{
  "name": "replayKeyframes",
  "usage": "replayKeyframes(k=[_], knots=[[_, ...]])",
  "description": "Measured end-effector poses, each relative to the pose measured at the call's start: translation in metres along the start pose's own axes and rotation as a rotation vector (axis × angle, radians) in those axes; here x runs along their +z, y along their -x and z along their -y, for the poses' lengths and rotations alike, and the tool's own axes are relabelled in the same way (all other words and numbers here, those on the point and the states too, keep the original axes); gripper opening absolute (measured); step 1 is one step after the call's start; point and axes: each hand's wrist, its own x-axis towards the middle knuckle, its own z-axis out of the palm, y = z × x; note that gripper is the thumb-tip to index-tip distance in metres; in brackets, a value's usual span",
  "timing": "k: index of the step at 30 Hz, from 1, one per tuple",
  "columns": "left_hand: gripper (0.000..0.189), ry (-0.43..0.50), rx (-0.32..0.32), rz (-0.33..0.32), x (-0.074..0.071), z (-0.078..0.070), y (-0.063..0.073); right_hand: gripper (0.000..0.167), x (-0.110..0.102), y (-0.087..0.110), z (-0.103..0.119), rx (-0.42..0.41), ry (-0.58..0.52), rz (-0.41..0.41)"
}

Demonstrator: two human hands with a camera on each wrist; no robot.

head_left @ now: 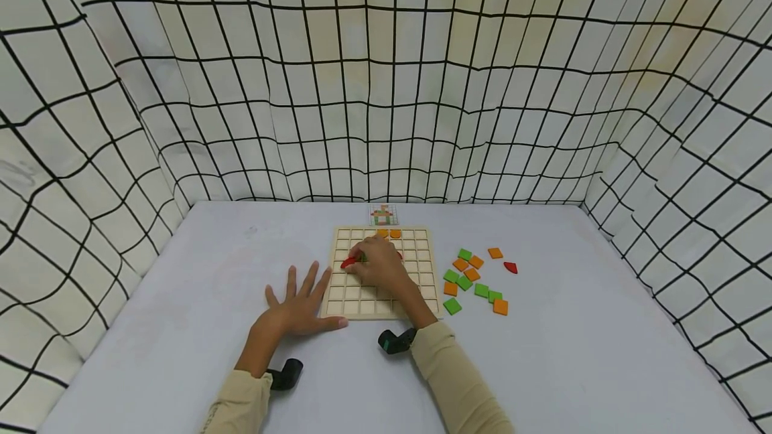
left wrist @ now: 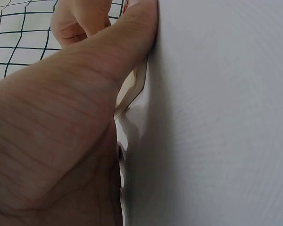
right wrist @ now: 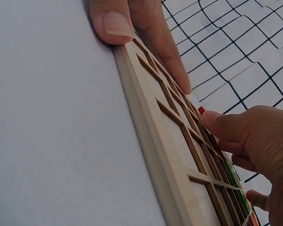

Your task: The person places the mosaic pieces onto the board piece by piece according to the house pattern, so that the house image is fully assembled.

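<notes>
A wooden grid board (head_left: 362, 307) lies on the white table. Over its left half, my right hand (head_left: 380, 263) pinches a red tile (head_left: 348, 262) between thumb and fingertips. The same red tile (right wrist: 201, 110) shows as a small red tip in the right wrist view. My left hand (head_left: 292, 313) lies with fingers spread at the board's left side, its thumb at the near left corner. Two orange rounded tiles (head_left: 389, 234) sit in the board's far row. Some green and red pieces there are partly hidden by my right hand.
Right of the board lie several loose green tiles (head_left: 464, 282) and orange tiles (head_left: 472, 274), plus one red piece (head_left: 510, 267). A small pattern card (head_left: 383, 214) lies beyond the board's far edge. White walls with black netting (head_left: 392, 86) enclose the table.
</notes>
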Motion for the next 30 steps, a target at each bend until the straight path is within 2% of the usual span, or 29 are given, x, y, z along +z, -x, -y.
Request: replayKeyframes(k=[7,15,20,30], knots=[[0.112,-0.003,-0.001,0.002,-0.0013,0.0001,0.0006,0.025,0.008,-0.0044,0.0062,-0.006,0.05,-0.011],[0.112,-0.003,-0.005,0.003,-0.0012,-0.0004,0.0001,0.024,0.0105,-0.0061,0.0091,0.06,0.002,0.025],[0.112,-0.01,-0.009,0.004,-0.0025,-0.0013,0.0009,0.021,0.0102,-0.0053,0.009,0.05,-0.027,0.013],[0.112,-0.01,-0.007,0.016,-0.0036,-0.0025,0.0015,0.02,0.0104,-0.0049,0.0105,0.064,-0.016,-0.001]])
